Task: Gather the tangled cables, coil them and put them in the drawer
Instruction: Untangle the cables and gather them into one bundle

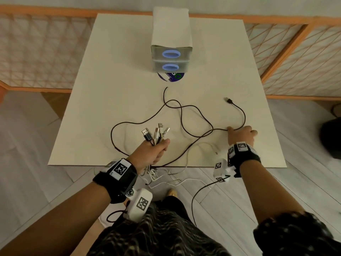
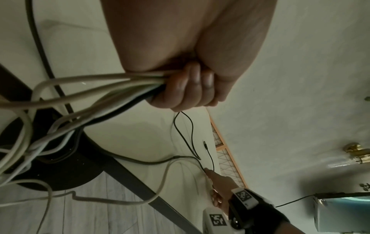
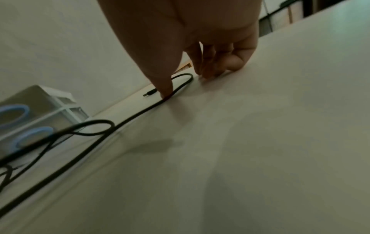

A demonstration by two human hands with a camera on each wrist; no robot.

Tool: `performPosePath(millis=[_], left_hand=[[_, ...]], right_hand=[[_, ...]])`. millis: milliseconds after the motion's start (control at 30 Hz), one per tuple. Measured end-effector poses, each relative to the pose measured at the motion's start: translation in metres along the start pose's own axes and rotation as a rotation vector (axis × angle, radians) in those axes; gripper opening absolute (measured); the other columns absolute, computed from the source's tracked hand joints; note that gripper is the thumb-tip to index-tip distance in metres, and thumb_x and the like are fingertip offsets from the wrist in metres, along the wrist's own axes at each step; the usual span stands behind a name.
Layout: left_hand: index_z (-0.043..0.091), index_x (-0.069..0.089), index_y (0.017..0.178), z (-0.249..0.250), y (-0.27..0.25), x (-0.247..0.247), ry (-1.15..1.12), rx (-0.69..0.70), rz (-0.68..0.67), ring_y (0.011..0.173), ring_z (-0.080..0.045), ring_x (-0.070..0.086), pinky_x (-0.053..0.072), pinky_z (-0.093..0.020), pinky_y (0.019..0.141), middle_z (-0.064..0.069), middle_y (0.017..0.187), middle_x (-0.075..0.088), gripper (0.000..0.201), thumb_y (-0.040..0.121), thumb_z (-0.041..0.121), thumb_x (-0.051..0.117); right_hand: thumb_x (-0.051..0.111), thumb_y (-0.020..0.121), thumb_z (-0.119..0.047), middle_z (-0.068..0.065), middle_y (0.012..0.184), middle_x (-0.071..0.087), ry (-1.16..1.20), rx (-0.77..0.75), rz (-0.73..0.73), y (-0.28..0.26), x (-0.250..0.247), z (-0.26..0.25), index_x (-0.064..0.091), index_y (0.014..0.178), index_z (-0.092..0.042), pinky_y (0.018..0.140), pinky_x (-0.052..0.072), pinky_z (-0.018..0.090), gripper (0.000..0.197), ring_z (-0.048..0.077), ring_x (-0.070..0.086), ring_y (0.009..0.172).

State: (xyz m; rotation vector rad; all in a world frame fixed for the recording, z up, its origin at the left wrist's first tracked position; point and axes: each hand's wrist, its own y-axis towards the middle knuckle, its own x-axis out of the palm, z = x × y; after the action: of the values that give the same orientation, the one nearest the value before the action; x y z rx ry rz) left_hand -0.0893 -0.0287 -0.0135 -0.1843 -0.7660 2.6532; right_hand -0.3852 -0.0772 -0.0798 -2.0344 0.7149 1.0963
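My left hand (image 1: 156, 149) grips a bundle of white and black cables (image 1: 156, 134) at the table's front edge, their USB plugs sticking up above the fist. In the left wrist view the fingers (image 2: 192, 85) curl round the bundle (image 2: 100, 88), whose tails hang off the edge. A long black cable (image 1: 195, 108) lies looped across the table, its plug (image 1: 228, 100) at the right. My right hand (image 1: 241, 133) rests on the table with its thumb (image 3: 166, 93) pressing on that cable (image 3: 140, 112), and the other fingertips (image 3: 208, 74) touch the tabletop beside the loop. The two-drawer unit (image 1: 171, 50) stands at the back, both drawers closed.
A printed disc (image 1: 170, 77) pokes out from under the drawer unit. White cable tails (image 1: 166, 180) dangle below the front edge of the table (image 1: 110, 71). Orange-framed lattice panels (image 1: 36, 52) stand left and right behind it. A dark object (image 1: 332, 137) sits on the floor at right.
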Motion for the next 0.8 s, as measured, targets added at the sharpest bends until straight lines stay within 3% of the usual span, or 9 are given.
performPosePath(millis=[133,267,367,433,500,567,633,733,800], left_hand=[[0.018,0.043,0.067,0.005,0.0,0.001,-0.043,-0.002,-0.015,0.04,-0.007,0.02,0.016,-0.022,0.042,0.01,0.043,0.028,0.032,0.098,0.029,0.043],[0.017,0.044,0.068,0.01,0.005,0.004,-0.186,-0.017,-0.029,0.039,-0.006,0.021,0.018,-0.019,0.041,0.01,0.045,0.027,0.032,0.097,0.03,0.045],[0.016,0.047,0.071,0.017,0.011,0.01,-0.276,-0.027,-0.039,0.039,-0.006,0.023,0.019,-0.02,0.043,0.009,0.045,0.027,0.03,0.097,0.03,0.046],[0.016,0.048,0.073,0.021,0.016,0.014,-0.295,-0.028,-0.034,0.04,-0.006,0.023,0.02,-0.019,0.043,0.009,0.046,0.027,0.028,0.095,0.033,0.048],[0.016,0.051,0.076,0.026,0.02,0.019,-0.332,-0.021,-0.021,0.041,-0.006,0.023,0.02,-0.019,0.044,0.009,0.049,0.027,0.028,0.088,0.041,0.056],[0.016,0.052,0.083,0.029,0.023,0.025,-0.364,-0.014,-0.023,0.042,-0.006,0.023,0.02,-0.018,0.044,0.008,0.053,0.028,0.036,0.078,0.049,0.065],[0.016,0.052,0.082,0.031,0.026,0.028,-0.342,0.008,-0.015,0.043,-0.006,0.026,0.022,-0.017,0.043,0.006,0.056,0.032,0.036,0.076,0.047,0.069],[0.018,0.051,0.069,0.032,0.029,0.026,-0.279,0.029,-0.003,0.052,-0.009,0.033,0.029,-0.018,0.048,0.001,0.063,0.038,0.031,0.089,0.04,0.056],[0.018,0.05,0.068,0.032,0.028,0.025,-0.301,0.044,-0.016,0.062,-0.01,0.043,0.04,-0.023,0.064,0.002,0.068,0.045,0.035,0.097,0.036,0.043]], right_hand=[[0.052,0.086,-0.016,0.024,0.125,0.048,-0.043,-0.034,-0.067,0.018,0.002,-0.008,0.051,0.113,0.007,0.086,0.045,0.042,0.036,0.041,0.054,0.106],[0.054,0.084,-0.006,0.025,0.109,0.061,-0.08,-0.055,-0.105,0.017,0.006,-0.01,0.056,0.104,0.011,0.085,0.051,0.039,0.026,0.037,0.059,0.105],[0.055,0.082,-0.008,0.018,0.077,0.059,0.097,-0.175,-0.254,-0.014,0.0,-0.018,0.062,0.088,0.011,0.075,0.051,0.035,0.021,0.029,0.06,0.079],[0.053,0.084,-0.005,0.008,0.069,0.058,0.41,-0.26,-0.328,-0.053,-0.006,-0.025,0.064,0.091,0.001,0.077,0.056,0.045,0.015,0.02,0.056,0.062],[0.053,0.086,-0.003,0.001,0.072,0.059,0.559,-0.453,-0.352,-0.1,-0.012,-0.029,0.059,0.094,-0.013,0.07,0.057,0.041,0.015,0.014,0.056,0.057],[0.054,0.087,-0.004,0.002,0.078,0.063,0.52,-0.709,-0.395,-0.143,-0.014,-0.027,0.057,0.096,-0.019,0.063,0.053,0.031,0.017,0.016,0.059,0.063],[0.051,0.089,-0.008,0.003,0.08,0.064,0.417,-0.902,-0.41,-0.165,-0.007,-0.02,0.058,0.101,-0.02,0.062,0.05,0.026,0.018,0.018,0.059,0.07],[0.047,0.09,-0.01,-0.003,0.084,0.062,0.335,-0.96,-0.377,-0.163,0.004,-0.008,0.059,0.11,-0.018,0.067,0.046,0.022,0.024,0.011,0.054,0.073],[0.048,0.09,-0.009,-0.008,0.085,0.059,0.299,-0.96,-0.383,-0.156,0.007,0.001,0.061,0.108,-0.016,0.069,0.042,0.014,0.023,0.002,0.051,0.07]])
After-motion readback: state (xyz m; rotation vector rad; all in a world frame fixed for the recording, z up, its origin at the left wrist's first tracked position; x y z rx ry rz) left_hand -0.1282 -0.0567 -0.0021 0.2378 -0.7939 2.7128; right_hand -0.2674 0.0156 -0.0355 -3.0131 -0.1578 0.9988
